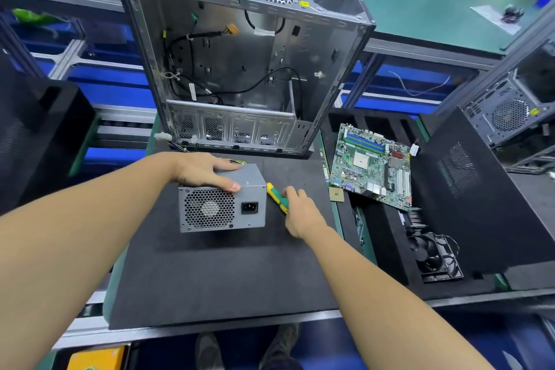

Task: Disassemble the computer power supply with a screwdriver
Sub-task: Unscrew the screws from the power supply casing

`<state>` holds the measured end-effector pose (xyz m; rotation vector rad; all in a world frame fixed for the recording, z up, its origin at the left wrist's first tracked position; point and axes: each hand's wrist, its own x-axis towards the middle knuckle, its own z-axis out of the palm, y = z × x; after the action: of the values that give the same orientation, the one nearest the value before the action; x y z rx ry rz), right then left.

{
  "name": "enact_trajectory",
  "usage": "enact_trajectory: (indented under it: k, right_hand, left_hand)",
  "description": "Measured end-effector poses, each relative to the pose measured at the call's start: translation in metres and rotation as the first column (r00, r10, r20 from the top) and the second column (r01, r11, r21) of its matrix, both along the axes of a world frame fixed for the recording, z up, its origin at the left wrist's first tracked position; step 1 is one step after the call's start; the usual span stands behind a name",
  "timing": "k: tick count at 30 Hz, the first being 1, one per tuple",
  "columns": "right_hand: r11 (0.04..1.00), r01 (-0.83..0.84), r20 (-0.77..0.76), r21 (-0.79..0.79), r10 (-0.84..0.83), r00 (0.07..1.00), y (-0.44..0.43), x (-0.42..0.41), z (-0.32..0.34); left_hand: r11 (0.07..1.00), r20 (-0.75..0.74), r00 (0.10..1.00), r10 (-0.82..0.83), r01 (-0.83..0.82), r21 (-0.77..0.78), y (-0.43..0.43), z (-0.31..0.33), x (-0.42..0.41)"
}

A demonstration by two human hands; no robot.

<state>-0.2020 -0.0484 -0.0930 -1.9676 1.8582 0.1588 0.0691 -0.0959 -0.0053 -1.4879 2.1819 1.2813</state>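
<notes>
A grey metal power supply (237,213) stands on the black foam mat (222,273), its fan grille and power socket facing me. My left hand (204,171) lies flat on its top, thumb at the front edge, holding it down. A screwdriver with a green and yellow handle (277,198) lies on the mat just right of the box. My right hand (300,210) closes its fingers on that handle. The screwdriver's tip is hidden behind the box.
An open, emptied silver computer case (240,69) stands behind the power supply with loose cables inside. A green motherboard (372,165) and a black fan (435,255) rest on foam to the right. Black case panels stand at both sides.
</notes>
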Motion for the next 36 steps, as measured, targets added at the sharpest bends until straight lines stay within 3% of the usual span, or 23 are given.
enact_trajectory:
  k: [15,18,21,24,26,31,33,36]
  right_hand:
    - [0.999,-0.012,0.027,0.053,0.010,1.000,-0.013,-0.003,0.000]
    - [0.995,0.072,0.162,0.074,-0.083,0.983,-0.018,-0.005,0.005]
    - [0.977,0.214,0.399,0.022,-0.205,0.894,-0.024,-0.004,0.020]
    - [0.922,0.388,0.649,0.015,-0.304,0.698,-0.031,0.002,0.045]
    - [0.894,0.443,0.724,-0.063,-0.265,0.637,-0.036,0.008,0.063]
    - [0.828,0.495,0.813,-0.264,-0.085,0.576,-0.039,0.029,0.104]
    - [0.842,0.459,0.817,-0.285,-0.037,0.575,-0.038,0.036,0.114]
    - [0.857,0.421,0.796,-0.297,-0.021,0.605,-0.035,0.045,0.121]
  left_hand:
    - [0.999,-0.028,0.999,0.024,-0.023,0.029,-0.003,0.000,-0.001]
    - [0.999,-0.017,1.000,0.015,-0.015,0.043,-0.003,-0.001,-0.003]
    - [1.000,0.024,1.000,-0.010,0.009,0.020,0.000,-0.004,-0.004]
    - [0.995,0.107,0.994,-0.006,0.017,-0.100,0.012,-0.012,-0.006]
    - [0.975,0.134,0.991,0.000,0.030,-0.222,0.026,-0.021,-0.010]
    - [0.853,0.109,0.994,0.001,0.056,-0.519,0.065,-0.051,-0.017]
    - [0.781,0.138,0.990,-0.003,0.089,-0.618,0.082,-0.061,-0.019]
    - [0.748,0.181,0.983,-0.001,0.121,-0.653,0.094,-0.069,-0.020]
